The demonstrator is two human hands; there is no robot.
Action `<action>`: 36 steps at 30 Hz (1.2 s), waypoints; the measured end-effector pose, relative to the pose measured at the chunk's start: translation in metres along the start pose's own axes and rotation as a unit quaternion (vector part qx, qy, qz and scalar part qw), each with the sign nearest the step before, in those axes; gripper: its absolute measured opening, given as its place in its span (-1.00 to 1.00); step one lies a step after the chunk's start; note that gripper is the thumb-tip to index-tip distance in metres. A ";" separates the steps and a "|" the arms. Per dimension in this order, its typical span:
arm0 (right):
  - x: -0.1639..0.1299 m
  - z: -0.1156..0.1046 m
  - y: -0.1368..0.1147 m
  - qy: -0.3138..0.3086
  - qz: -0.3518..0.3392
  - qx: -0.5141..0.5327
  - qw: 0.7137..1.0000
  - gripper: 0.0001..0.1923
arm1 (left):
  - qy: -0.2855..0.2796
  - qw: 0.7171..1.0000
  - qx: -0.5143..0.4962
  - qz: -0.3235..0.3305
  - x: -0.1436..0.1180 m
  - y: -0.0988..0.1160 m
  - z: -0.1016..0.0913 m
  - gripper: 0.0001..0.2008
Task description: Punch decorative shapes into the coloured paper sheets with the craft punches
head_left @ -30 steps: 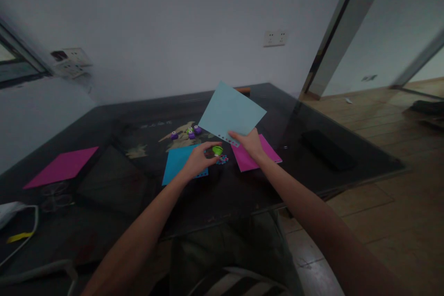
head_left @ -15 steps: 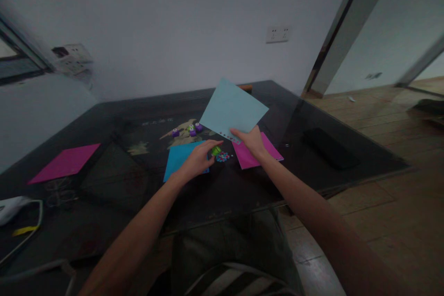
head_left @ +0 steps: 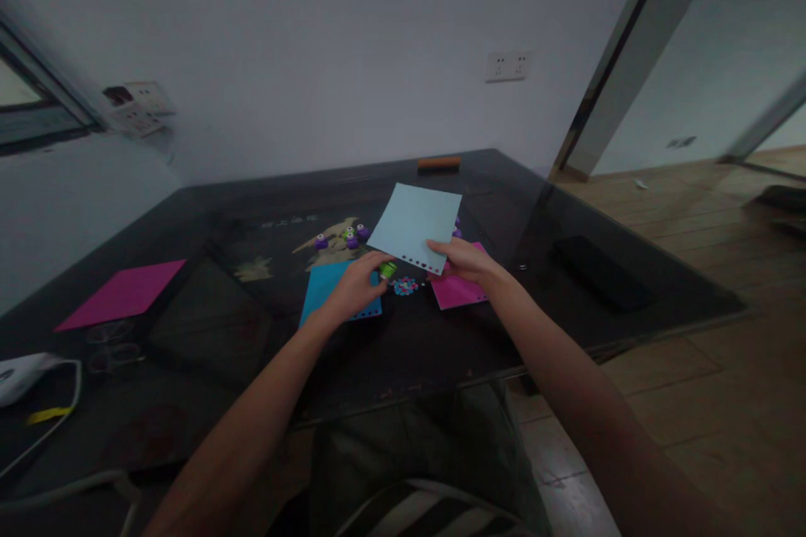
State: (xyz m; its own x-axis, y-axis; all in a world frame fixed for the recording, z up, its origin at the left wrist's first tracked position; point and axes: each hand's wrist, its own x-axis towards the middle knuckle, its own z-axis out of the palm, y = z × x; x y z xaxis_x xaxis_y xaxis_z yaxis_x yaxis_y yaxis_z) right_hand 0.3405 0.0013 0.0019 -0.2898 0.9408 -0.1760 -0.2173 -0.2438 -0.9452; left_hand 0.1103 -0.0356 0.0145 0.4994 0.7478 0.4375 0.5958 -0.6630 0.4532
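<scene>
left fingers point(head_left: 371, 261) hold a green object point(head_left: 389, 270); right fingers point(head_left: 441, 247), a sheet point(head_left: 416, 220) (perforated).

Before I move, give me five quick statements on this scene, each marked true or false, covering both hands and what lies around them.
1. The right hand grips the pale sheet. True.
2. The left hand is empty. False: the left hand holds a small green object.
3. The small coloured bits lie between the blue sheet and the nearer pink sheet. True.
4. The row of holes in the pale sheet is along its far edge. False: the row of holes is along the edge nearest the person.
5. The long dark object is right of the nearer pink sheet. True.
</scene>
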 end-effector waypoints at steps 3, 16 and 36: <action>-0.001 -0.001 -0.001 -0.019 0.019 0.002 1.000 -0.74 | 0.002 1.000 -0.001 -0.003 0.000 -0.001 0.001 -0.55; -0.010 0.022 -0.002 -0.005 0.028 -0.013 1.000 -0.72 | 0.011 1.000 0.002 -0.005 0.000 -0.007 0.004 -0.60; 0.003 0.002 -0.012 0.189 -0.214 -0.060 0.956 -0.68 | -0.007 0.969 -0.214 -0.123 0.002 0.006 0.011 -0.68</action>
State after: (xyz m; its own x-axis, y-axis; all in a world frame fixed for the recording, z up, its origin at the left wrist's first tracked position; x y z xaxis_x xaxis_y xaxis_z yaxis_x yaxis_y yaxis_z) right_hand 0.3403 0.0064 0.0132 0.1639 0.9718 0.1693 -0.1255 0.1908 -0.9736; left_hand 0.1219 -0.0371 0.0093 0.3852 0.8836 0.2661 0.3843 -0.4158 0.8243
